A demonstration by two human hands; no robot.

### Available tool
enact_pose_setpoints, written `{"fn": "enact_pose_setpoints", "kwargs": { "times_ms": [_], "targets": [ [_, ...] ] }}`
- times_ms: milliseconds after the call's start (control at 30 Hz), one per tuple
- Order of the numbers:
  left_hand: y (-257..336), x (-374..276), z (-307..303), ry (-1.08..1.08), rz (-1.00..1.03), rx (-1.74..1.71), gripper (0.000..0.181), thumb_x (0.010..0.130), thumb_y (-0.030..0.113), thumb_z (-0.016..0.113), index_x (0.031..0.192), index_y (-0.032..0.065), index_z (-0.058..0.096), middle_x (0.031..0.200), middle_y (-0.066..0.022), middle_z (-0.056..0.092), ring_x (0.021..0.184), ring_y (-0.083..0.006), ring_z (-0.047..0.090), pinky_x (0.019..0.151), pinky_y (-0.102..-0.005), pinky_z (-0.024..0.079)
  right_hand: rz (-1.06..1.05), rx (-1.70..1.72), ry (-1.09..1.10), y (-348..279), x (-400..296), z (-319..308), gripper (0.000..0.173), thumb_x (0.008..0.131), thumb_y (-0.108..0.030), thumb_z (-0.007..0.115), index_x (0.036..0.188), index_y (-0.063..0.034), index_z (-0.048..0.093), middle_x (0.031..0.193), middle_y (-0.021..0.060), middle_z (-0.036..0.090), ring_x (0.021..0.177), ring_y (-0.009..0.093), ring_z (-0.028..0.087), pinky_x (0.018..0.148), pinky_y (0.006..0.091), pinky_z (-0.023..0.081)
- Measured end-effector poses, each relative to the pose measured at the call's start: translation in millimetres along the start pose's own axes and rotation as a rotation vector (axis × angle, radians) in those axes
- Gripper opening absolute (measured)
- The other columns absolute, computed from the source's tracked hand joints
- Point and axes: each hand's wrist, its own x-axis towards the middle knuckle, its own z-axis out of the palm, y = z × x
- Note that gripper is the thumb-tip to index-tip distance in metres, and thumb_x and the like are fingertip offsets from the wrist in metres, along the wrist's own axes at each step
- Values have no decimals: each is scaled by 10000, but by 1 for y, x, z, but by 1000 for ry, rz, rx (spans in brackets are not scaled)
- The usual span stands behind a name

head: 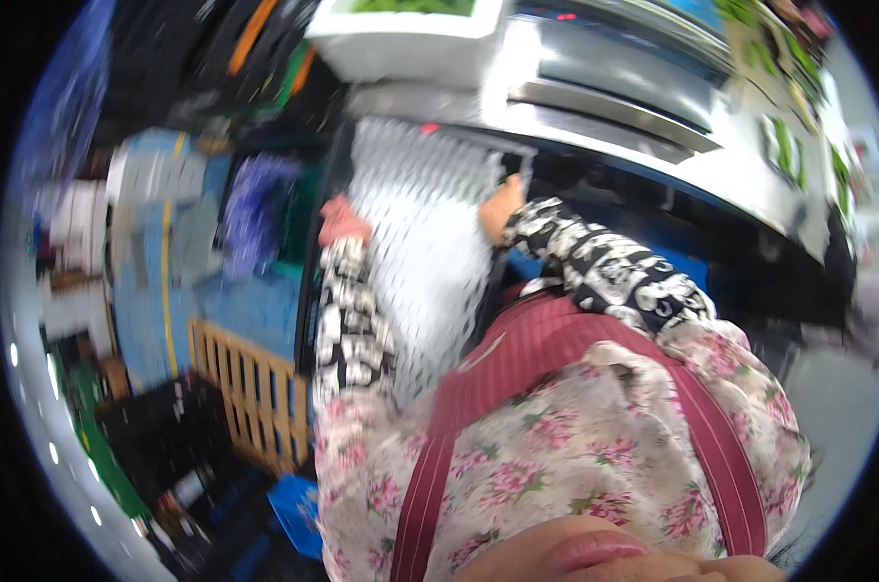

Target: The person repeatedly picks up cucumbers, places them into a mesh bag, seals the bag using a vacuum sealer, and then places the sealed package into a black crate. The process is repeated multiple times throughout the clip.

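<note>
Before me is a black plastic crate (328, 164) with a pale, dimpled sheet (428, 240), perhaps bubble wrap, spread over or inside it. Motion blur hides what lies under the sheet. My left hand (345, 222), in a pink glove, is closed over the crate's left side. On the opposite side my right hand (503, 211) grips the edge near the far right corner, its fingers partly hidden. A small red spot (430, 129) shows at the sheet's far end.
A white foam box (410, 54) with green produce stands beyond the crate, beside a stainless-steel machine (621, 69). Packed green vegetables (783, 153) lie on a white table at right. To the left are a purple plastic bag (257, 211), a wooden pallet (250, 396) and a blue crate (294, 513).
</note>
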Motion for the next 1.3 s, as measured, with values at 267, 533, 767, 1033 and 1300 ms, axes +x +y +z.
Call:
{"fn": "enact_pose_setpoints", "kwargs": {
  "times_ms": [267, 533, 767, 1033, 1300],
  "targets": [
    [78, -44, 7, -23, 52, -257, 780, 893, 518, 601, 1488, 63, 379, 1519, -292, 324, 1386, -494, 300, 1134, -581, 234, -21, 544, 561, -10, -30, -35, 120, 740, -215, 667, 677, -113, 661, 674, 79, 651, 793, 267, 604, 736, 472, 397],
    [82, -66, 7, 195, -195, -591, 497, 1007, 188, 541, 1427, -47, 416, 1435, -255, 465, 1324, -375, 460, 1119, -392, 358, 420, 1228, 888, 139, -156, -5, 172, 913, -189, 634, 908, -25, 688, 843, 152, 683, 760, 305, 679, 680, 403, 547],
    [207, 39, -143, 252, -373, -1097, 483, 1075, 346, 409, 1370, -33, 466, 1187, -185, 613, 1028, -257, 609, 956, -371, 484, 1453, 1986, 1246, 402, -331, 91, 380, 950, -43, 558, 1293, 89, 462, 956, 135, 613, 804, 209, 643, 726, 332, 600],
    [552, 167, -221, -308, 188, -1413, 435, 1063, 332, 451, 1277, -23, 582, 959, -114, 704, 890, -194, 676, 836, -335, 540, 1925, 1982, 1142, 579, -366, 202, 487, 918, 39, 436, 1372, 176, 330, 1140, 298, 570, 923, 363, 685, 660, 370, 599],
    [784, 209, -192, -1121, 319, -1357, 486, 1048, 349, 494, 1389, 5, 460, 1103, -73, 647, 998, -143, 593, 880, -272, 479, 1981, 1335, 407, 593, -385, 171, 417, 812, -119, 628, 1166, 70, 518, 926, 266, 650, 819, 378, 642, 714, 426, 498]
  ]
}}
